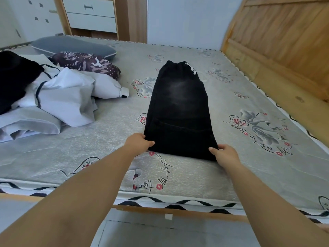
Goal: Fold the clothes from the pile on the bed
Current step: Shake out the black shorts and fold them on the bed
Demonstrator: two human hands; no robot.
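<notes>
Black trousers (179,111): left hand (138,142) and right hand (224,154) pinch near corners.

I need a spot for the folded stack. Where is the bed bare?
Bare mattress lies between the black trousers and the wooden headboard, and along the near edge left of the left hand. The clothes pile crowds the far left.
</notes>
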